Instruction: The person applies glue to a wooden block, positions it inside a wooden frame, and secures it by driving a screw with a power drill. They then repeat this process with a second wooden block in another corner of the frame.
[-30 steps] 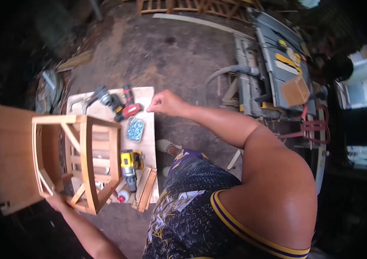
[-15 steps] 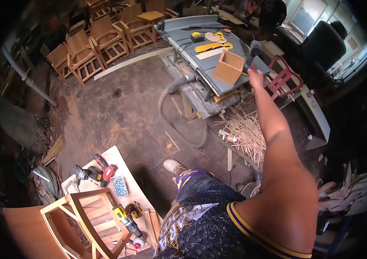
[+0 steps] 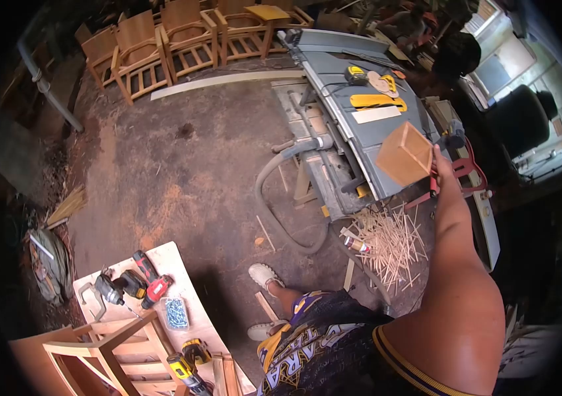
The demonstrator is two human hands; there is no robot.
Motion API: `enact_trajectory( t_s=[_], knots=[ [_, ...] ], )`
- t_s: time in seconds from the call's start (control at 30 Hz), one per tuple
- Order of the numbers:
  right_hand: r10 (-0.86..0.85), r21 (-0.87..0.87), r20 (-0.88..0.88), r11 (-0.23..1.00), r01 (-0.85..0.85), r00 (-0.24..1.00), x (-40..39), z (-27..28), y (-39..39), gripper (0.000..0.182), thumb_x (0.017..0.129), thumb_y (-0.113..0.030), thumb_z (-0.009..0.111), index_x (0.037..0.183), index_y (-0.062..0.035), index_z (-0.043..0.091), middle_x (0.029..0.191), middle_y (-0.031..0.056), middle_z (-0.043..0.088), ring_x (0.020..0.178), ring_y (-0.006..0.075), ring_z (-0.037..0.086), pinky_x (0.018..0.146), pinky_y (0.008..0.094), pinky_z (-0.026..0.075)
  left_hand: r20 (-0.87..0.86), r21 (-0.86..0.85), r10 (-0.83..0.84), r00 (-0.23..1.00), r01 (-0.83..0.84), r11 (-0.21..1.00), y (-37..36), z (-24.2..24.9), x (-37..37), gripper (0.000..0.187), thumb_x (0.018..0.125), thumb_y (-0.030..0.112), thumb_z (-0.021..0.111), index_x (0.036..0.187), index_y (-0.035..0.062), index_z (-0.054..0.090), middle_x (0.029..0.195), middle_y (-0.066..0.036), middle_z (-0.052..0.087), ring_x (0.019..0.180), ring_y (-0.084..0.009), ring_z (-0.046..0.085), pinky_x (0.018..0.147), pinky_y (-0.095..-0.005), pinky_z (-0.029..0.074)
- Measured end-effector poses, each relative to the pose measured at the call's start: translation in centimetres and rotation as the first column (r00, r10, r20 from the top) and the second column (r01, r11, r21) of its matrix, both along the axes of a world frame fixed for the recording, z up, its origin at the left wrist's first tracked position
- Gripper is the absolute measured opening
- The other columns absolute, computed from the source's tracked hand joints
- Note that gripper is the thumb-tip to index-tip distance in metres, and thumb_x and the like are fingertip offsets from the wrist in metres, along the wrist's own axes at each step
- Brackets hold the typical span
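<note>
My right hand (image 3: 442,165) reaches out to the right side of the grey table saw (image 3: 350,135). Its fingers are at the right edge of an open wooden box (image 3: 405,155), with something red just below them. The box is tilted over the near end of the saw top. Beyond it lie a yellow push tool (image 3: 378,101), a pale wood strip (image 3: 377,115) and a yellow tape measure (image 3: 355,75). A dark tool (image 3: 454,135) is just behind the hand. My left hand is out of view.
Wooden chairs (image 3: 188,39) line the back. A grey hose (image 3: 262,191) loops over the floor beside a pile of thin sticks (image 3: 393,247). At lower left, a board (image 3: 195,313) holds drills, a tub of screws (image 3: 176,313) and a wooden frame (image 3: 106,353).
The view has shifted, with the saw now nearer. The hand has moved from the dark tool to the box's edge, and the box now sits tilted differently.
</note>
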State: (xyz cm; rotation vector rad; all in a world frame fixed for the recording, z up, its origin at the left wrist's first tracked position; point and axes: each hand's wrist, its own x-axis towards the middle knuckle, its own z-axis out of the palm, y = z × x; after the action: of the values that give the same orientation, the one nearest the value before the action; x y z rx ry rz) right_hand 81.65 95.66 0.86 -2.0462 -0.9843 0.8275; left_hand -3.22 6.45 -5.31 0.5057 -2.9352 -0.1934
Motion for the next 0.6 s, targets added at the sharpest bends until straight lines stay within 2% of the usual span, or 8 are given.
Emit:
enact_trajectory(
  t_s=[0.1, 0.2, 0.33, 0.37, 0.4, 0.43, 0.53, 0.6],
  knots=[
    [0.064, -0.061, -0.11, 0.996, -0.071, 0.992, 2.0, -1.1, -0.2, 0.071, 0.082, -0.069, 0.058, 0.123, -0.0108, 0.058, 0.102, 0.0067, 0.064, 0.083, 0.0193, 0.062, 0.068, 0.0346, 0.052, 0.007, 0.011, -0.089, 0.996, 0.089, 0.996, -2.0, -0.3, -1.0, 0.06, 0.078, 0.044, 0.072, 0.114, -0.0027, 0.062, 0.093, -0.021, 0.069, 0.087, -0.0342, 0.067, 0.075, -0.043, 0.051],
    [0.164, -0.154, -0.328, 0.962, -0.225, 0.93, 1.5, -0.8, 0.2, 0.052, 0.092, -0.047, 0.06, 0.121, -0.0049, 0.056, 0.105, 0.0075, 0.067, 0.091, 0.0184, 0.068, 0.067, 0.0336, 0.059, 0.03, 0.074, -0.196, 0.98, 0.193, 0.978, -9.4, 0.5, -0.2, 0.059, 0.079, 0.042, 0.072, 0.114, -0.0031, 0.061, 0.092, -0.022, 0.069, 0.087, -0.034, 0.067, 0.075, -0.0427, 0.051],
    [0.375, -0.246, -0.25, 0.867, -0.433, 0.893, 5.1, -3.5, 8.8, 0.042, 0.101, -0.03, 0.042, 0.131, -0.0032, 0.049, 0.114, 0.0092, 0.064, 0.091, 0.0211, 0.068, 0.063, 0.0291, 0.056, -0.012, 0.027, -0.087, 0.996, 0.087, 0.996, -11.4, 2.1, 1.0, 0.058, 0.079, 0.04, 0.073, 0.114, -0.0036, 0.06, 0.09, -0.022, 0.069, 0.085, -0.0337, 0.068, 0.074, -0.0423, 0.051],
    [0.377, -0.3, -0.175, 0.859, -0.414, 0.909, 1.8, -2.4, 8.0, 0.034, 0.099, -0.028, 0.042, 0.124, -0.0071, 0.053, 0.1, 0.0055, 0.065, 0.074, 0.0177, 0.065, 0.051, 0.026, 0.049, -0.039, 0.071, -0.029, 0.999, 0.032, 0.997, -14.5, 0.5, -0.4, 0.063, 0.076, 0.045, 0.075, 0.114, -0.0028, 0.061, 0.095, -0.022, 0.069, 0.092, -0.0356, 0.067, 0.078, -0.043, 0.051],
    [0.356, -0.246, -0.143, 0.891, -0.382, 0.923, -0.3, -3.0, 8.5, 0.034, 0.099, -0.028, 0.042, 0.123, -0.0068, 0.053, 0.1, 0.0055, 0.065, 0.076, 0.018, 0.065, 0.053, 0.0265, 0.05, -0.059, -0.002, 0.016, 0.998, -0.016, 1.0, -15.9, -0.4, -1.2, 0.066, 0.072, 0.05, 0.076, 0.11, -0.0015, 0.063, 0.102, -0.023, 0.068, 0.099, -0.0367, 0.066, 0.084, -0.0438, 0.051],
    [0.32, -0.179, -0.105, 0.925, -0.334, 0.942, -0.6, -3.3, 9.4, 0.034, 0.099, -0.028, 0.042, 0.122, -0.0066, 0.054, 0.099, 0.0055, 0.065, 0.078, 0.0183, 0.065, 0.055, 0.027, 0.052, -0.031, 0.087, 0.069, 0.997, -0.067, 0.994, -15.1, -0.2, -0.9, 0.065, 0.071, 0.052, 0.077, 0.109, 0.0008, 0.064, 0.107, -0.022, 0.067, 0.103, -0.0364, 0.064, 0.087, -0.044, 0.05],
    [0.351, -0.305, 0.002, 0.892, -0.334, 0.936, -2.1, -3.0, 12.3, 0.038, 0.097, -0.023, 0.045, 0.126, -0.0017, 0.054, 0.103, 0.0119, 0.066, 0.086, 0.0268, 0.067, 0.065, 0.0335, 0.056, -0.012, 0.075, 0.067, 0.998, -0.066, 0.995, -13.4, 0.4, -0.4, 0.064, 0.072, 0.051, 0.075, 0.111, 0.0013, 0.063, 0.109, -0.022, 0.067, 0.105, -0.0366, 0.064, 0.089, -0.0437, 0.049],
    [0.373, -0.249, 0.087, 0.906, -0.342, 0.924, -2.4, -2.9, 13.2, 0.04, 0.096, -0.024, 0.048, 0.128, -0.0003, 0.053, 0.109, 0.0128, 0.065, 0.091, 0.0272, 0.067, 0.07, 0.0357, 0.056, 0.036, 0.056, 0.157, 0.987, -0.159, 0.986, -11.4, 1.6, 0.2, 0.069, 0.071, 0.052, 0.074, 0.114, -0.0005, 0.06, 0.115, -0.024, 0.064, 0.11, -0.0371, 0.061, 0.093, -0.0437, 0.048]
  ],
)
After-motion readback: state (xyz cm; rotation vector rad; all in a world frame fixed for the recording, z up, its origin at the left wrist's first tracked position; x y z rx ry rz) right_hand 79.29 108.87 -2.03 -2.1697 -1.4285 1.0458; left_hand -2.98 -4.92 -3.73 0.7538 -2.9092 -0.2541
